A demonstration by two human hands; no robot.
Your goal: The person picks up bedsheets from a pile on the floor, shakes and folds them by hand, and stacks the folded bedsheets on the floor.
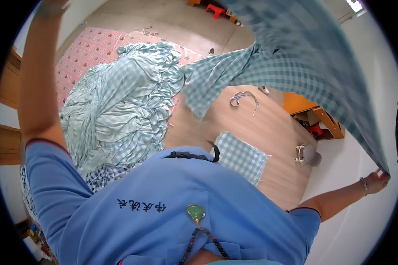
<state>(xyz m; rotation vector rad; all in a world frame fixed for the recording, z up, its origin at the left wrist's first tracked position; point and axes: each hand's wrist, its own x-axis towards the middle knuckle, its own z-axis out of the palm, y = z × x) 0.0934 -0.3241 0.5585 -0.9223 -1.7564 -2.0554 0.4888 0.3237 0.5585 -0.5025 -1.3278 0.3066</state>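
Observation:
A large teal-and-white checked sheet is spread in the air, arching from the upper edge down to the right. My right hand, arm stretched out to the right, is closed on one corner of it. The sheet's loose end hangs above the table beside the pile. My left hand is raised at the upper left, mostly cut off by the frame edge; its fingers are hidden. A big crumpled pile of pale green checked fabric lies left of centre. Close to my body is a folded checked cloth.
The wood-patterned table bears a bundle of strips. Pink patterned cloth lies under the pile. An orange cabinet, a grey round-topped stool and a red stool stand beyond. Blue checked fabric lies by my left side.

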